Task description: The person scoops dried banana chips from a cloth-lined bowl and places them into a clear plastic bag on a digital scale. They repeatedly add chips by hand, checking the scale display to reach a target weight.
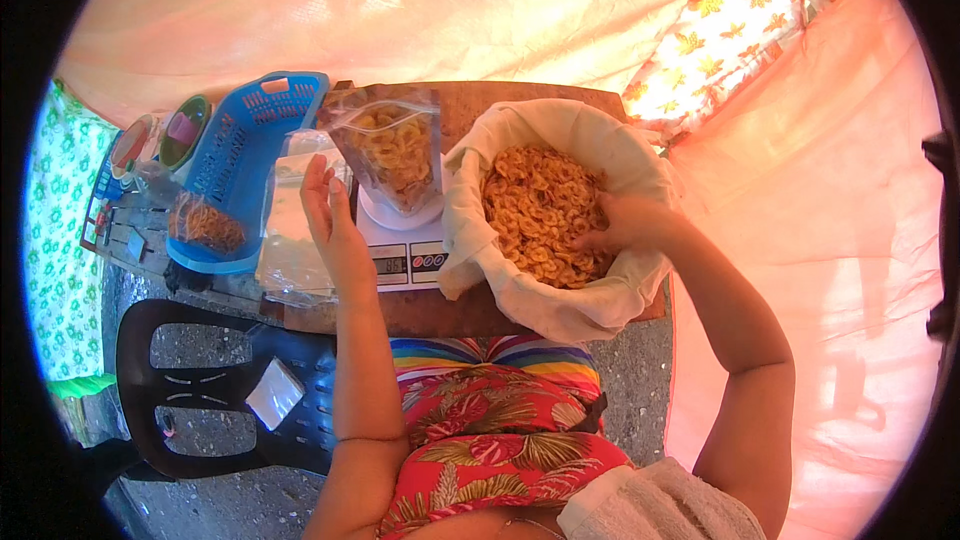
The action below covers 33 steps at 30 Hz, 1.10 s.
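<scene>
My left hand point(328, 202) is raised beside a clear zip pouch point(390, 146), fingers up and nothing in it. The pouch, partly filled with banana chips, stands on the round plate of a white digital kitchen scale point(382, 281) with a lit display. My right hand point(634, 223) reaches into a large cloth-lined container point(559, 319), its thumb and fingers against a heap of thin fried banana chips point(536, 214). Its fingertips are partly hidden among the chips, so I cannot tell whether it grips any.
Left of the scale lies a stack of flat plastic pouches point(296, 229). Beyond it, a blue plastic basket point(251, 142) holds a bag of brown chips point(206, 223). Bowls point(184, 133) stand farther left. A black plastic chair point(199, 319) bears a small plastic-wrapped packet point(275, 394).
</scene>
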Available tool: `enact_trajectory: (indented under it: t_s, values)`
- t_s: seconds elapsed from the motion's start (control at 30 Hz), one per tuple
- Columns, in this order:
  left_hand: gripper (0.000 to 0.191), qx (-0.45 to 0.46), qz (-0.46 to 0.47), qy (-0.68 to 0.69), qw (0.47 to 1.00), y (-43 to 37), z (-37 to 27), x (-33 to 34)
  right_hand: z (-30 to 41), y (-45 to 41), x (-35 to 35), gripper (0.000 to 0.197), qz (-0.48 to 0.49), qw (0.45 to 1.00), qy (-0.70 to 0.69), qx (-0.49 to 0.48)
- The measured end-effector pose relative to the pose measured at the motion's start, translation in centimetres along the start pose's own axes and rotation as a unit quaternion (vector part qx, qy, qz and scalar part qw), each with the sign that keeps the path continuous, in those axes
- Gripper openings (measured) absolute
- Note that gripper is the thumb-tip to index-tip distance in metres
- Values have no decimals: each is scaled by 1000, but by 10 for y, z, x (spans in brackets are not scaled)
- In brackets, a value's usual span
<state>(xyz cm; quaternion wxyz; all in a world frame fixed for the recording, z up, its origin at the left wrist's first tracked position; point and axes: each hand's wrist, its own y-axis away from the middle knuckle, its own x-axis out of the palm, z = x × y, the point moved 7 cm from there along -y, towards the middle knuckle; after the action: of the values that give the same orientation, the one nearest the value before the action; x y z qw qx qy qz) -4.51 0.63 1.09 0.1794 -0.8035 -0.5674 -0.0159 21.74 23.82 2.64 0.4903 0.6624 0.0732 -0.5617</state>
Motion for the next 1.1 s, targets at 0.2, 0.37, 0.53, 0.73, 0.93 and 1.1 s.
enact_trajectory:
  t_s: [0.2, 0.37, 0.53, 0.73, 0.93, 1.1]
  values:
    - [39, 2, -7, 6, 1000, 3, -2, 3, 23, -17, 19, 76, -97, 988, -116, -36]
    - [39, 21, -18, -20, 999, 0, -8, -5, 42, -27, -24, 56, -181, 952, -194, -152]
    - [39, 16, -44, -16, 999, -5, -10, -17, 23, -13, -61, 33, -159, 935, -292, -120]
    - [39, 12, -32, -9, 999, -2, -5, -9, 23, -8, -53, 28, -136, 949, -273, -81]
    - [39, 15, -36, -19, 999, -3, -8, -13, 39, -24, -29, 27, -39, 916, -381, -119]
    - [40, 23, -42, -7, 999, -6, -13, -18, 36, -27, -20, 22, 69, 794, -592, -122]
